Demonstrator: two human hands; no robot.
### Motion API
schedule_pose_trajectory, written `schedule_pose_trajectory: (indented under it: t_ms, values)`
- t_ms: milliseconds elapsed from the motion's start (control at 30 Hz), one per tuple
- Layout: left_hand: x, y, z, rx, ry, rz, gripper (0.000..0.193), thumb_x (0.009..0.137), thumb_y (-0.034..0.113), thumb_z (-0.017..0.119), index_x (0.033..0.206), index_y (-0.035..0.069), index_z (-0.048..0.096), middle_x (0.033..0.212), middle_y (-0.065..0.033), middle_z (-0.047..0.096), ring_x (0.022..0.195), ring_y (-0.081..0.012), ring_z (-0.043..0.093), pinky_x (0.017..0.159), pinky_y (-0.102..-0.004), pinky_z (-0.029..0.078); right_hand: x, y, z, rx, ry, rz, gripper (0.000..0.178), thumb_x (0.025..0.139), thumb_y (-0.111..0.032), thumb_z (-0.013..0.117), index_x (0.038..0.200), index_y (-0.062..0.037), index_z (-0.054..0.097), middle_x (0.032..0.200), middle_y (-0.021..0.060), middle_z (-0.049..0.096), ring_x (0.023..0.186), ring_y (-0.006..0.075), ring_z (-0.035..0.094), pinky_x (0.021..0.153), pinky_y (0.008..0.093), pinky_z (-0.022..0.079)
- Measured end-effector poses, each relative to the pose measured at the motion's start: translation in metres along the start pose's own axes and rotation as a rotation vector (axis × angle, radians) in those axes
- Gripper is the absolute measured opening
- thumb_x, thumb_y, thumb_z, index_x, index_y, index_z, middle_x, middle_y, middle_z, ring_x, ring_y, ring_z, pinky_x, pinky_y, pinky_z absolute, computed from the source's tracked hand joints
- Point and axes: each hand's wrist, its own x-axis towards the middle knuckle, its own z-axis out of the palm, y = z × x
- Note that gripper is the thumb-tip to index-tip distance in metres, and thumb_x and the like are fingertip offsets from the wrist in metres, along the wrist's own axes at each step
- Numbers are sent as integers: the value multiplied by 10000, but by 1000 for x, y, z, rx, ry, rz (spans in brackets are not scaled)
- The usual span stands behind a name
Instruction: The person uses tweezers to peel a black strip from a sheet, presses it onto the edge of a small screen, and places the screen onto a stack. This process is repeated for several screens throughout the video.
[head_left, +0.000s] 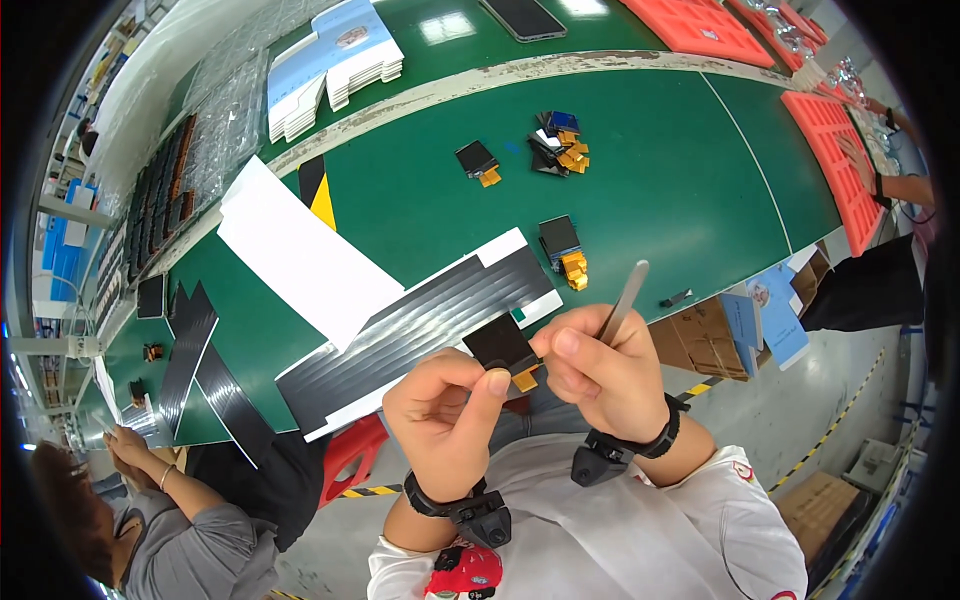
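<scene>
Between its thumb and fingers my left hand (445,415) grips a small black display screen (500,343) with an orange flex cable (525,380) at its lower edge. My right hand (605,365) is closed round a flat silver metal tool (626,295), whose rounded end points up; its other end is hidden in the fingers. The right fingertips are at the screen's right corner. Just beyond the hands lies a sheet of black strips (430,310) with white edges. Another display screen (560,236), its gold flex cable folded below it, rests on the green table beyond my right hand.
Farther off lie a single screen (476,158) and a pile of screens (560,145). White paper (300,255) overlaps the strip sheet. Co-workers sit at left and right. A cardboard box (700,335) stands by the near edge; red trays (830,150) are at right.
</scene>
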Motion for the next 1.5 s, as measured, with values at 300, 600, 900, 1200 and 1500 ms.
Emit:
schedule_pose_trajectory:
  t_ms: [300,600,900,1200,1500]
  values:
    - [7,16,-6,205,-260,-86,84,759,-28,663,750,-46,582,692,-63,573,594,-81,527,531,-193,401,-12,-6,-13,-576,-99,-293,62,812,-27,625,772,9,595,693,39,563,576,68,467,491,221,337]
    - [28,43,-1,350,-583,-276,137,768,69,688,799,-42,615,608,-36,559,550,-70,504,489,-210,393,-14,-18,-16,-734,-244,-337,124,832,-68,611,738,6,581,638,41,542,543,103,454,479,236,323]
    - [165,18,-3,766,-475,-273,230,816,194,668,700,9,595,557,6,518,470,-59,448,429,-217,357,-5,-32,-49,-680,-40,-243,194,854,-101,594,698,-4,532,589,-22,458,528,48,365,469,224,283]
    - [222,-16,18,914,-528,-465,300,854,273,615,698,17,612,562,7,533,442,-48,456,403,-196,356,-7,-36,-80,-711,84,-210,191,853,-105,597,700,-16,524,598,-44,430,540,30,328,485,207,265]
    - [210,2,10,1091,-554,-379,250,836,202,607,711,-10,648,538,-47,556,463,-132,503,468,-274,408,-3,-39,-85,-644,91,-161,159,846,-98,595,721,-17,540,627,-41,472,566,33,359,509,204,284]
